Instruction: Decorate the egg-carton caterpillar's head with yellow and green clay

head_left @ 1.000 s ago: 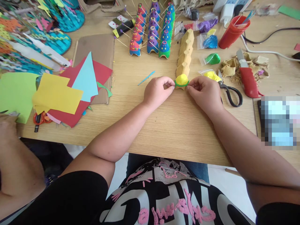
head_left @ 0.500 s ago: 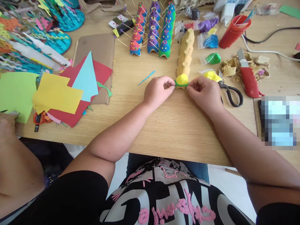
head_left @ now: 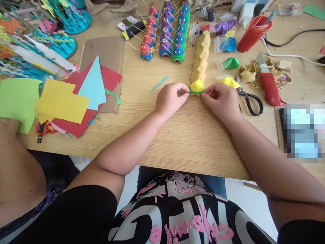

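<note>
Wood-grained, light-brown surface (head_left: 175, 139) beneath everything, with a tan, bumpy strip of moulded pulp (head_left: 201, 61) lengthwise on it, near end between left hand (head_left: 174, 96) and right hand (head_left: 222, 101). Could skid or twist if pressed harder from one side. Next down in size, a smooth, domed yellow clay cap (head_left: 197, 85) on the nearest bump, liable to dent or shift if brushed by a knuckle. Smallest, a thin green clay strand (head_left: 196, 92) along the cap's lower edge, likely to stretch, snap or sit crooked if tugged unevenly. Fingers of both hands nearly closed, pinched at the strand's two ends; firmness impossible to tell.

Counted, largest first: three painted bumpy rows (head_left: 166, 40) in red, purple and green; one red-handled knife (head_left: 267, 81); one pair of black-handled scissors (head_left: 243, 92); one tapered red plastic cup (head_left: 250, 39); one slim blue stick (head_left: 158, 84). Bare strip, yellow cap, green strand: one apiece.
</note>
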{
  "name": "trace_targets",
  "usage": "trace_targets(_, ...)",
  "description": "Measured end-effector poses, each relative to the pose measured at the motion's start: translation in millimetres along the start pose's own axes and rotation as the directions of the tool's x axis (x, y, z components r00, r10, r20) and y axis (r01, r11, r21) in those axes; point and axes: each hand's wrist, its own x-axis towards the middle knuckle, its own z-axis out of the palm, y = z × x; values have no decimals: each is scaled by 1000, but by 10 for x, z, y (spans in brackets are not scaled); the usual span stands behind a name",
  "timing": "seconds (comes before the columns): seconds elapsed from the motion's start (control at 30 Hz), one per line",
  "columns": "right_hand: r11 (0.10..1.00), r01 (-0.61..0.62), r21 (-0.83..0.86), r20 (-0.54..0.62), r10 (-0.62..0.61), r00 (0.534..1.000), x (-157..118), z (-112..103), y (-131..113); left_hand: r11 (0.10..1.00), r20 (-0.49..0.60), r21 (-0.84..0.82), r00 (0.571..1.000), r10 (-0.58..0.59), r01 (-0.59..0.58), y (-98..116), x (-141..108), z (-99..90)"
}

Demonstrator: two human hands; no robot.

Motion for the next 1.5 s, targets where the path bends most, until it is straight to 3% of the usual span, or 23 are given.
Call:
trace_targets(0.43,1000,-14,17,-7,15,1000,19,11,36,1000,-3,8,1000,-7,7,15,1,-2)
trace_targets(0.83,985,28,170,2,-29,1000,16,69,133,1000,-3,5,1000,-6,6,8,-2,6)
trace_targets(1.03,988,49,150,-7,-48,999,29,84,191,1000,-5,8,1000,-10,10,21,-2,0)
trace_targets(1.5,996,13,93,4,-13,1000,17,48,76,1000,6,22,1000,-6,6,18,-3,-3)
